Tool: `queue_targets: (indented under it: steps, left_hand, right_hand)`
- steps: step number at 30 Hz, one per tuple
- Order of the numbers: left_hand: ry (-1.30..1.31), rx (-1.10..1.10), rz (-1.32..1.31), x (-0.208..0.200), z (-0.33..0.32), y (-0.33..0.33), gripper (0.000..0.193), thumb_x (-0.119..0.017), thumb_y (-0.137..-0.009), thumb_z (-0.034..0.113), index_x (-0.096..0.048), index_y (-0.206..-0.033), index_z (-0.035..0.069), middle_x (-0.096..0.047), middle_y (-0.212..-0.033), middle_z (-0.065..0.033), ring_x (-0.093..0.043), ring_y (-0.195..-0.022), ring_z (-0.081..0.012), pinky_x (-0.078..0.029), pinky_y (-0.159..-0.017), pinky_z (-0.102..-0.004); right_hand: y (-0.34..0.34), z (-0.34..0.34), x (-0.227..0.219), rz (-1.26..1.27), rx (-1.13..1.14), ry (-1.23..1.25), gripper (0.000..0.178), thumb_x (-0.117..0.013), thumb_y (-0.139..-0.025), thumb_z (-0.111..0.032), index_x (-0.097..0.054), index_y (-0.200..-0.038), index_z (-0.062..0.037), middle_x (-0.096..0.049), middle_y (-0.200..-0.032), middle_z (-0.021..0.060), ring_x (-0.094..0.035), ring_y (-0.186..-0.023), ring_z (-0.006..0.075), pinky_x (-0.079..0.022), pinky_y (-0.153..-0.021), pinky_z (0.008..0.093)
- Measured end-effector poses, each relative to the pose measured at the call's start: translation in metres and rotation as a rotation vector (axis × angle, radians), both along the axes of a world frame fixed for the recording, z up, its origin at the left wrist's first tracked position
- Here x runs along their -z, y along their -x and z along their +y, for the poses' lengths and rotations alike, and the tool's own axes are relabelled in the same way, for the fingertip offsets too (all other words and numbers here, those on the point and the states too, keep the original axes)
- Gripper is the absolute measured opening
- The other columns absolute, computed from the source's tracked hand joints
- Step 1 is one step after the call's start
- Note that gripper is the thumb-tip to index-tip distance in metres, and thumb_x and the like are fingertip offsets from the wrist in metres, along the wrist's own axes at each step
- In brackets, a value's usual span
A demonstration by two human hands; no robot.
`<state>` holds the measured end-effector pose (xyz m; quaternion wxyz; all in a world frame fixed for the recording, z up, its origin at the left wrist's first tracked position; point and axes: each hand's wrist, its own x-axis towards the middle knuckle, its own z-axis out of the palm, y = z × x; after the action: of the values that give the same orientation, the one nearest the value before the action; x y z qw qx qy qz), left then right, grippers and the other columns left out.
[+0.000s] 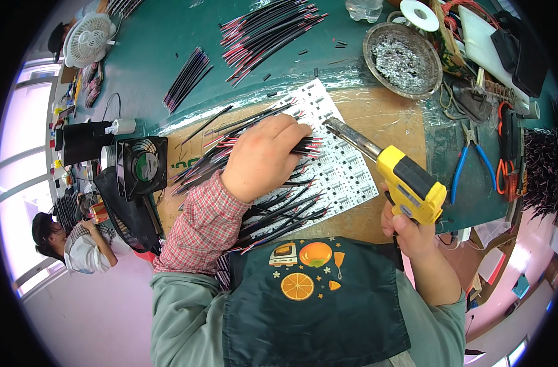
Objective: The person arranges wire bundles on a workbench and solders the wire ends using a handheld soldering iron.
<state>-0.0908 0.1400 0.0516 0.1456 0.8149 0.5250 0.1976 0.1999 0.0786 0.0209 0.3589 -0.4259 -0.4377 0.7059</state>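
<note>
My right hand [408,232] grips a yellow and black soldering gun [413,186]. Its metal tip points up and left, over the upper part of a white circuit board panel [347,174]. My left hand [265,153] lies palm down across the panel, fingers drawn together on black and red wires [306,147]; the fingertips are partly hidden. More black wires [282,214] lie in rows over the panel's left side, their stripped or red ends on the board. Whether the gun's tip touches the board cannot be made out.
A brown board [404,128] lies under the panel. Wire bundles [267,37] sit at the back. A round metal dish [369,52] with silvery scraps stands back right, blue-handled pliers [459,174] at right. At left are a black fan [142,168] and, beyond, another person [86,248].
</note>
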Motion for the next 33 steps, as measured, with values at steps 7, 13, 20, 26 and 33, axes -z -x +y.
queue_targets:
  steps: [7, 13, 20, 26, 33]
  left_hand:
    - [-0.109, 0.030, -0.023, -0.030, -0.006, -0.010, 0.044, -0.057, -0.065, -0.010, -0.065, -0.106, 0.005, -0.060, -0.092, -0.0110, -0.059, -0.084, -0.0309, -0.049, -0.073, -0.0375]
    - [0.022, -0.100, -0.007, -0.052, -0.019, -0.033, 0.044, -0.061, -0.065, -0.010, -0.066, -0.105, 0.007, -0.061, -0.087, -0.0103, -0.061, -0.073, -0.0287, -0.049, -0.063, -0.0354]
    - [0.028, -0.053, 0.034, 0.000, -0.018, -0.028, 0.036, -0.067, -0.064, -0.002, -0.066, -0.098, 0.010, -0.058, -0.081, -0.0071, -0.061, -0.071, -0.0273, -0.050, -0.061, -0.0361]
    - [-0.007, -0.048, 0.064, 0.013, -0.013, -0.017, 0.034, -0.066, -0.064, 0.000, -0.066, -0.096, 0.011, -0.057, -0.081, -0.0063, -0.060, -0.071, -0.0270, -0.049, -0.061, -0.0366]
    - [-0.014, -0.033, 0.042, 0.021, -0.011, -0.002, 0.034, -0.065, -0.064, 0.000, -0.065, -0.096, 0.010, -0.057, -0.081, -0.0063, -0.060, -0.072, -0.0264, -0.049, -0.061, -0.0365]
  right_hand:
    - [-0.013, -0.002, -0.003, 0.026, 0.013, -0.001, 0.065, -0.068, -0.083, -0.033, -0.043, -0.129, 0.0053, -0.044, -0.068, 0.0013, -0.043, -0.055, 0.0105, -0.037, -0.050, 0.0241]
    - [-0.024, -0.001, -0.004, 0.024, -0.001, 0.026, 0.033, -0.067, -0.083, -0.016, -0.056, -0.110, -0.0015, -0.059, -0.082, 0.0034, -0.055, -0.070, 0.0122, -0.044, -0.062, 0.0269]
    - [-0.024, -0.006, -0.002, 0.053, -0.049, 0.020, 0.026, -0.070, -0.084, -0.015, -0.056, -0.103, -0.0031, -0.058, -0.078, 0.0019, -0.054, -0.067, 0.0106, -0.044, -0.061, 0.0263]
    - [-0.013, -0.005, 0.003, 0.084, -0.031, 0.091, 0.026, -0.070, -0.083, -0.009, -0.056, -0.103, -0.0027, -0.057, -0.077, 0.0018, -0.053, -0.068, 0.0100, -0.043, -0.060, 0.0261]
    - [0.004, -0.006, 0.011, -0.031, -0.031, 0.047, 0.065, -0.074, -0.080, -0.036, -0.045, -0.122, 0.0049, -0.047, -0.069, 0.0020, -0.046, -0.058, 0.0111, -0.038, -0.051, 0.0248]
